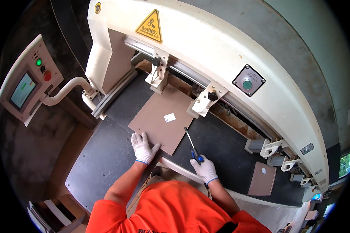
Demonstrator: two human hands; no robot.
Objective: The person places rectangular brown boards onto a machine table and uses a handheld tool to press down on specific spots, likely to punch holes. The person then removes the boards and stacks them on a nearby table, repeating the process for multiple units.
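Note:
A flat brown panel [153, 112] with a small white label [169, 117] lies on the dark table of a large white machine. My left hand [144, 150], in a white knit glove, rests with fingers spread at the panel's near left edge. Closed around an air blow gun [197, 153] is my right hand [205, 169], gloved the same way. The gun is black and blue, with a long metal nozzle [188, 136]. Its dark tip reaches the panel's right edge; whether it touches cannot be told.
Two clamp blocks [158, 73] [209, 98] stand at the panel's far edge. A smaller brown panel [262, 179] lies farther right on the table. At left, a control panel [31, 79] hangs on a bent arm. Boxes [62, 213] sit at the lower left.

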